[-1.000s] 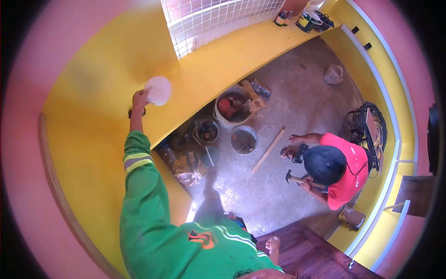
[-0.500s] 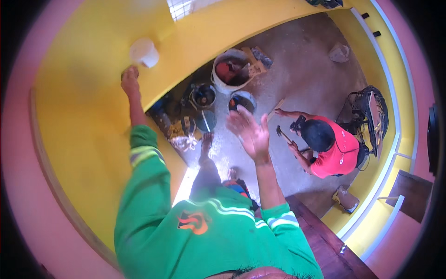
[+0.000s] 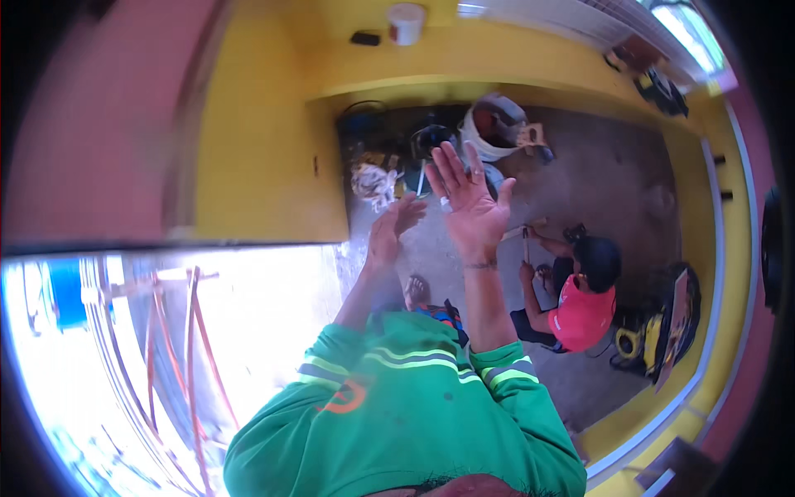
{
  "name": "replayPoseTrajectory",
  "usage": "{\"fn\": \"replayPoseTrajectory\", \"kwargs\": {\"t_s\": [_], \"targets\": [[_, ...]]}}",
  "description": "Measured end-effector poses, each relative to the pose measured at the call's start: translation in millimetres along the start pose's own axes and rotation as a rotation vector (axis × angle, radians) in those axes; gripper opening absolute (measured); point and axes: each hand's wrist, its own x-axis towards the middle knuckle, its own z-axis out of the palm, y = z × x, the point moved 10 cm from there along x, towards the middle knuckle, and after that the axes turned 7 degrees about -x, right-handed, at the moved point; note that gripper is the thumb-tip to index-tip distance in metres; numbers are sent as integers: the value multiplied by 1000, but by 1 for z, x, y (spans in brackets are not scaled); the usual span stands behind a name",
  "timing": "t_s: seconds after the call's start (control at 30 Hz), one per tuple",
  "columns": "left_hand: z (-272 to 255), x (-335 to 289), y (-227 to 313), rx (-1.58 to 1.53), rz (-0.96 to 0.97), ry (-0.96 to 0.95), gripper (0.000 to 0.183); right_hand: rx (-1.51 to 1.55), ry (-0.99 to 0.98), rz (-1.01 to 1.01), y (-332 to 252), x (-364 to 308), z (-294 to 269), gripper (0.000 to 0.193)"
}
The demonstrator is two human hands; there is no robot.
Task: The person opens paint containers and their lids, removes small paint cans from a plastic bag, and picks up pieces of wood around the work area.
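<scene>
Bright yellow plastered wall (image 3: 273,157) fills the upper left; grey concrete floor (image 3: 613,182) below, a crouching person in a red shirt (image 3: 580,311) on it; white plastic bucket (image 3: 490,132) near the wall; right hand (image 3: 468,199) raised, palm open, fingers spread, holding nothing; left hand (image 3: 391,234) just beside it, loosely curled, empty.

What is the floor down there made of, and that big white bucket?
The floor looks like bare concrete: grey, dull and blotchy, with no tiles showing. The white bucket is probably plastic, since its wall looks smooth and evenly white, though it is too small and blurred here to be sure.
</scene>
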Motion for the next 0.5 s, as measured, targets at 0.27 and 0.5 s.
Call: {"fn": "replayPoseTrajectory", "kwargs": {"t_s": [0.27,0.5], "targets": [[-170,-177,-50,329,-145,110,51,-937,157,471,142,-100,-148,60],[-399,-373,-46,195,-36,655,50,-1138,-230,982,413,-182,-85,60]]}}
